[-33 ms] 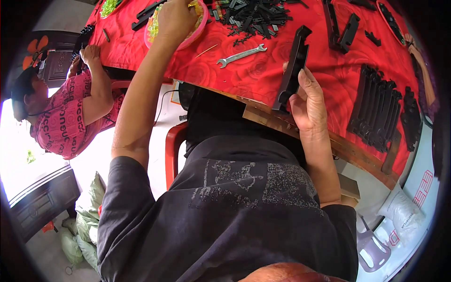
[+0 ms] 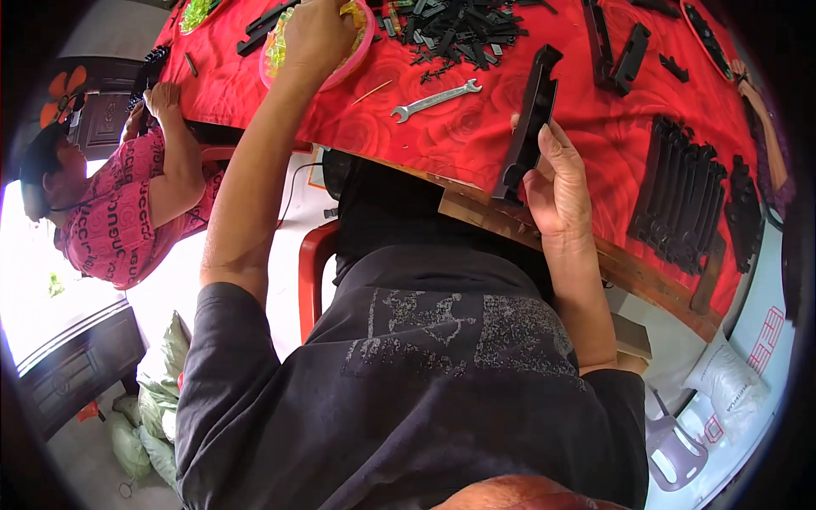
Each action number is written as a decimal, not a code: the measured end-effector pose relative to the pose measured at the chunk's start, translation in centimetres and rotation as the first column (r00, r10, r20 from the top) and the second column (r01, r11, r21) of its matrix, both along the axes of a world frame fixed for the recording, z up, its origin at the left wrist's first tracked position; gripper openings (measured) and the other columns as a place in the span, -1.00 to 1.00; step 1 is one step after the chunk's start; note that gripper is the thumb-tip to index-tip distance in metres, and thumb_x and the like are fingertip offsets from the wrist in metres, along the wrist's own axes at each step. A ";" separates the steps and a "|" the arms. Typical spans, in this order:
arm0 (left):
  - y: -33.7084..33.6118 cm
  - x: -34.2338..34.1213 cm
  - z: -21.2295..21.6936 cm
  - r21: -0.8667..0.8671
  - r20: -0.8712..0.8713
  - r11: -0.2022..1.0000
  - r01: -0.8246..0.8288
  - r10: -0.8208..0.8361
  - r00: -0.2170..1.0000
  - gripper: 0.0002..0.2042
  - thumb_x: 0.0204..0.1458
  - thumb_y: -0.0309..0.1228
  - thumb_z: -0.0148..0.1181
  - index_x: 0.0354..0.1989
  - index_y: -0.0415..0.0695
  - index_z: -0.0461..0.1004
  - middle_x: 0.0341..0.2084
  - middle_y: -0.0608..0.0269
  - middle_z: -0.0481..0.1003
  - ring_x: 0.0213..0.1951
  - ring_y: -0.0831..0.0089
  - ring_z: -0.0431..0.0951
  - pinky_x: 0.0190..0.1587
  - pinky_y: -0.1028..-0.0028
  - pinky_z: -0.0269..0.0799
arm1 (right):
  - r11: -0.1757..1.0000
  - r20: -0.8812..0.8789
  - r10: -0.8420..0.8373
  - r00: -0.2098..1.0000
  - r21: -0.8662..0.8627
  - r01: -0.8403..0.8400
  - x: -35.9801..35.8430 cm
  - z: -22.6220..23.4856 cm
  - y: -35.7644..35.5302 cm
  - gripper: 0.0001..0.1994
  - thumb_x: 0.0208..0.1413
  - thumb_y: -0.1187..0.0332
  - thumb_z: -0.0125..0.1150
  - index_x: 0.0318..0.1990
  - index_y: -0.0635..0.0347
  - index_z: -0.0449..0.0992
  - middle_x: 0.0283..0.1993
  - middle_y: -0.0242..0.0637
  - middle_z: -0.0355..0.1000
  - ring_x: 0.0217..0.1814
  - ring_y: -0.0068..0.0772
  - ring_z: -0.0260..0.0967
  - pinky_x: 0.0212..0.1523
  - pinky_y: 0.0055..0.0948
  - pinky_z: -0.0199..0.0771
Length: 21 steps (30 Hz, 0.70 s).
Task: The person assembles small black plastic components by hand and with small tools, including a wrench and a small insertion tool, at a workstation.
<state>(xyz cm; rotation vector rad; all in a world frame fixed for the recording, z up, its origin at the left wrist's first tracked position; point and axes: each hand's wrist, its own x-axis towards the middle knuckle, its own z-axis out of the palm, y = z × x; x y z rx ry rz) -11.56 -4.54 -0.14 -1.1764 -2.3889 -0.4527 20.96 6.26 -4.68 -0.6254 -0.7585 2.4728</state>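
Observation:
My right hand (image 2: 561, 183) grips a long black plastic channel-shaped piece (image 2: 529, 127), held tilted above the table's near edge. The thumb lies against its side, and the other fingers are mostly behind it. Over at the upper left, my left hand (image 2: 319, 38) reaches into a pink bowl (image 2: 371, 47) of small yellow and clear plastic pieces (image 2: 276, 51). The back of that hand and the picture's top edge hide its fingertips, so what they touch cannot be made out.
On the red cloth (image 2: 459, 132) lie a wrench (image 2: 436, 101), a thin stick (image 2: 372, 93) and a heap of small black parts (image 2: 463, 30). Long black pieces (image 2: 680, 195) stand in a row at the right. A co-worker (image 2: 127, 195) sits at the left; another person's arm (image 2: 765, 127) shows far right.

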 end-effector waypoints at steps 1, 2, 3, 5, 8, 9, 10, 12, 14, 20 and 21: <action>0.4 0.9 0.8 -0.060 0.035 0.997 -0.044 0.046 0.998 -0.80 -0.09 -0.48 0.18 -0.26 -0.15 0.60 -0.34 -0.07 0.57 -0.27 -0.06 0.58 -0.22 0.07 0.50 | 1.000 0.006 -0.012 1.000 0.000 0.012 0.1 -0.2 0.0 -0.70 0.18 0.39 0.31 0.05 0.23 0.52 -0.03 -0.27 0.55 0.07 -0.47 0.49 0.04 -0.53 0.46; 0.7 1.5 1.2 -0.122 0.068 0.989 -0.085 0.093 0.993 -0.81 -0.09 -0.47 0.18 -0.27 -0.14 0.60 -0.34 -0.09 0.56 -0.27 -0.08 0.58 -0.21 0.07 0.49 | 1.000 -0.018 -0.012 1.000 0.012 0.012 0.0 -0.5 0.1 -0.71 0.17 0.40 0.32 0.04 0.22 0.52 -0.04 -0.27 0.55 0.05 -0.43 0.51 0.05 -0.48 0.49; 0.5 1.5 1.1 -0.094 0.071 0.993 -0.075 0.082 0.994 -0.84 -0.07 -0.47 0.16 -0.31 -0.13 0.59 -0.34 -0.10 0.56 -0.27 -0.08 0.58 -0.21 0.06 0.49 | 1.000 -0.044 -0.005 0.999 0.021 0.006 -0.2 -0.6 0.0 -0.72 0.16 0.42 0.33 0.02 0.21 0.52 -0.06 -0.27 0.55 0.04 -0.40 0.52 0.05 -0.42 0.53; 0.1 0.9 0.7 -0.084 0.053 0.995 -0.055 0.060 0.997 -0.84 -0.07 -0.47 0.15 -0.30 -0.15 0.59 -0.33 -0.10 0.56 -0.27 -0.08 0.58 -0.20 0.06 0.49 | 0.999 -0.025 -0.003 1.000 0.032 0.004 -0.3 -0.2 -0.3 -0.72 0.15 0.44 0.34 0.01 0.21 0.52 -0.07 -0.26 0.55 0.02 -0.37 0.53 0.04 -0.37 0.55; -0.5 -0.5 -0.1 -0.041 0.026 0.999 0.033 -0.032 0.999 -0.82 -0.06 -0.48 0.14 -0.29 -0.18 0.59 -0.35 -0.11 0.56 -0.27 -0.06 0.58 -0.20 0.07 0.49 | 0.997 0.019 0.004 1.000 0.077 -0.005 -0.5 0.0 -0.3 -0.72 0.13 0.43 0.36 -0.01 0.22 0.53 -0.11 -0.26 0.56 0.01 -0.33 0.54 -0.01 -0.31 0.59; -0.5 -0.5 0.0 -0.026 0.029 1.000 0.017 -0.016 0.999 -0.83 -0.06 -0.48 0.14 -0.29 -0.19 0.59 -0.37 -0.11 0.56 -0.29 -0.07 0.58 -0.21 0.07 0.49 | 0.994 0.022 -0.002 1.000 0.108 -0.001 -0.6 0.0 -0.3 -0.72 0.12 0.44 0.37 -0.01 0.23 0.53 -0.11 -0.26 0.56 0.00 -0.34 0.54 -0.02 -0.31 0.59; -0.6 -0.6 0.0 -0.010 0.032 1.000 -0.001 0.001 1.000 -0.83 -0.06 -0.48 0.14 -0.30 -0.20 0.59 -0.39 -0.11 0.56 -0.31 -0.07 0.58 -0.21 0.07 0.49 | 0.990 0.025 -0.006 1.000 0.138 0.003 -0.7 -0.1 -0.3 -0.71 0.12 0.44 0.38 -0.01 0.23 0.53 -0.11 -0.26 0.56 -0.02 -0.35 0.55 -0.02 -0.32 0.60; -0.6 1.0 0.6 0.011 0.036 0.999 0.046 -0.047 0.998 -0.83 -0.09 -0.49 0.17 -0.30 -0.19 0.60 -0.46 -0.09 0.55 -0.36 -0.05 0.58 -0.24 0.15 0.50 | 0.990 0.040 -0.037 0.999 0.136 0.031 -0.8 -0.4 -0.3 -0.71 0.11 0.46 0.38 -0.01 0.25 0.53 -0.11 -0.27 0.56 -0.04 -0.37 0.55 -0.04 -0.34 0.59; 0.0 6.5 4.2 0.098 0.163 0.989 0.115 -0.130 0.978 -0.85 -0.03 -0.48 0.20 -0.29 -0.21 0.60 -0.50 0.00 0.56 -0.43 0.15 0.60 -0.30 0.27 0.50 | 0.989 0.055 -0.070 0.996 0.134 0.062 -0.6 -0.6 -0.1 -0.70 0.10 0.47 0.38 -0.01 0.26 0.53 -0.11 -0.27 0.56 -0.06 -0.38 0.55 -0.05 -0.36 0.59; 0.7 13.9 5.0 0.299 0.723 0.906 0.300 -0.421 0.548 -0.89 0.12 -0.55 0.20 -0.22 -0.30 0.57 -0.39 0.20 0.56 -0.35 0.42 0.57 -0.31 0.44 0.47 | 0.982 0.083 -0.072 0.994 0.178 0.057 -0.5 -1.1 -0.1 -0.69 0.17 0.47 0.30 0.06 0.33 0.49 -0.08 -0.19 0.55 0.03 -0.24 0.54 0.04 -0.33 0.60; 0.7 14.1 5.0 0.286 0.676 0.859 0.424 -0.494 0.546 -0.88 0.09 -0.57 0.21 -0.21 -0.30 0.57 -0.40 0.16 0.55 -0.36 0.39 0.58 -0.31 0.42 0.47 | 0.987 0.080 -0.059 0.995 0.152 0.047 -0.7 -0.7 -0.2 -0.67 0.14 0.46 0.34 0.05 0.34 0.50 -0.10 -0.23 0.56 -0.04 -0.37 0.54 -0.04 -0.44 0.58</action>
